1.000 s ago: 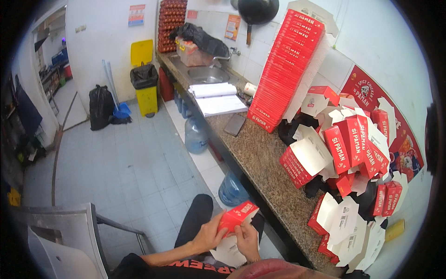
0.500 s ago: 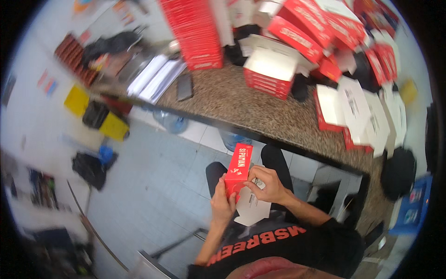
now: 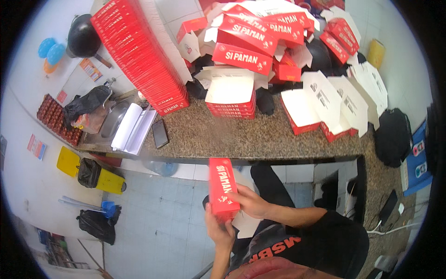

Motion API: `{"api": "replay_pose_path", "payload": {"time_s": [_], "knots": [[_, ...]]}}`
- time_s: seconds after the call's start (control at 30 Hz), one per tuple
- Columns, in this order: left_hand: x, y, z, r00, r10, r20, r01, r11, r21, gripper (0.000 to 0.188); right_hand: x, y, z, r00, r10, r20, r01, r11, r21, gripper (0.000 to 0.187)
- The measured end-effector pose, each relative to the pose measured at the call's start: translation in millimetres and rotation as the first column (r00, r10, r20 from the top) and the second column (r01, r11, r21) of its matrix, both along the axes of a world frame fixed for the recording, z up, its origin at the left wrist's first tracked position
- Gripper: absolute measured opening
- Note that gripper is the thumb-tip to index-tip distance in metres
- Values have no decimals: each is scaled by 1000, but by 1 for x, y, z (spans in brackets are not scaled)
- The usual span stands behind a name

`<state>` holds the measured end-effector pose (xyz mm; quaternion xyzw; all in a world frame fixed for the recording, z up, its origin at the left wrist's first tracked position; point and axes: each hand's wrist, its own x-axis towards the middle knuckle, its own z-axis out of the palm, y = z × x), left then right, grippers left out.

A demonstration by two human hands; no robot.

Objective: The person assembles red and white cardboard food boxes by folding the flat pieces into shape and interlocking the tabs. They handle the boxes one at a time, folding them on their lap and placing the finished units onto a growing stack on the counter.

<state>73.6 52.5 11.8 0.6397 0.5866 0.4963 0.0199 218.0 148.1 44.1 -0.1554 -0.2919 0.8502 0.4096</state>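
A red cardboard box (image 3: 218, 179) with white lettering is between my hands, in front of the counter's edge. My left hand (image 3: 219, 229) grips its near end from below, fingers closed on the cardboard. My right hand (image 3: 251, 202) holds the right side near the same end, with its fingertips on the red face. The box's pale lid flap (image 3: 246, 224) hangs out under my right hand. The fingers beneath the box are partly hidden.
On the granite counter (image 3: 195, 135) stand a tall stack of red flat-sided boxes (image 3: 144, 60), nested open boxes (image 3: 230, 90), a heap of folded boxes (image 3: 244, 58) and more open boxes (image 3: 302, 114). A phone (image 3: 160, 134) lies beside white papers (image 3: 132, 128).
The view has swung, so the counter sits lower in the picture. My right hand has shifted from the box's near-end flap onto its side. My left hand keeps its hold at the near end.
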Motion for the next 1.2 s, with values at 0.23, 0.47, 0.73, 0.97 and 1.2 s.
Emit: {"api": "replay_pose_path", "payload": {"time_s": [0.23, 0.47, 0.73, 0.97, 1.2], "knots": [[-29, -11, -63, 982, 132, 131, -70, 915, -397, 60, 29, 41, 160, 734, -677, 55, -115, -44, 992, 26], [-26, -56, -187, 930, 268, -253, -369, 700, -611, 50, 15, 246, 302, 446, -890, -97, -79, -147, 986, 36], [-21, -50, -178, 868, 389, -310, -489, 555, -673, 69, 13, 295, 286, 469, -882, 46, -574, -265, 775, 65], [-37, -34, -176, 883, 469, -22, -252, 435, -865, 92, 46, 42, 44, 74, 204, 976, -954, 299, 10, 41], [-51, -26, -178, 868, 497, -5, -270, 464, -844, 104, 133, -5, -181, -5, -528, 849, -911, 353, 214, 66]]}}
